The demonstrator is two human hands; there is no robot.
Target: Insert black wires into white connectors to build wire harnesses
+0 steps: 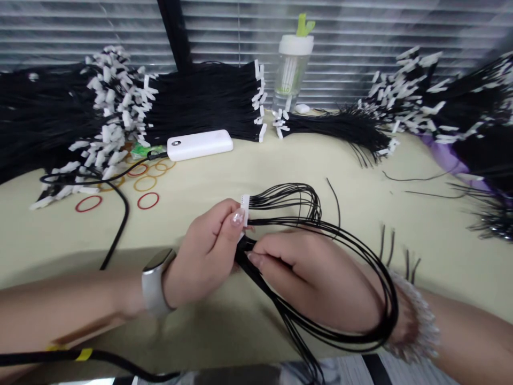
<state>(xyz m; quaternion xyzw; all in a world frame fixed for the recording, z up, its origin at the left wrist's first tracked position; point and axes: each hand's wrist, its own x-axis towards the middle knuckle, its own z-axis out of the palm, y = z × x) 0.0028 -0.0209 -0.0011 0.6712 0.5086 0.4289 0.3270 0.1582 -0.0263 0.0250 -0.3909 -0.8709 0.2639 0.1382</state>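
Observation:
Near the middle of the view, my left hand (pixel 212 248) pinches a white connector (pixel 245 209) between thumb and fingers. Thin black wires (pixel 360 247) run from the connector to the right and curve round in a wide loop over my right wrist. My right hand (pixel 308 272) is closed on the black wire bundle just below the connector, its thumb and index finger pressed on the strands. The bundle's lower strands hang down toward the table's front edge. A second white piece shows partly between the hands; most of it is hidden by fingers.
Bundles of black wires with white connectors (pixel 204 99) lie along the back and both sides. A white power bank (pixel 200 145), a clear bottle (pixel 292 72), rubber bands (pixel 148 200) and a black cable (pixel 124 214) rest on the pale table (pixel 160 235). Loose wire ends lie at right.

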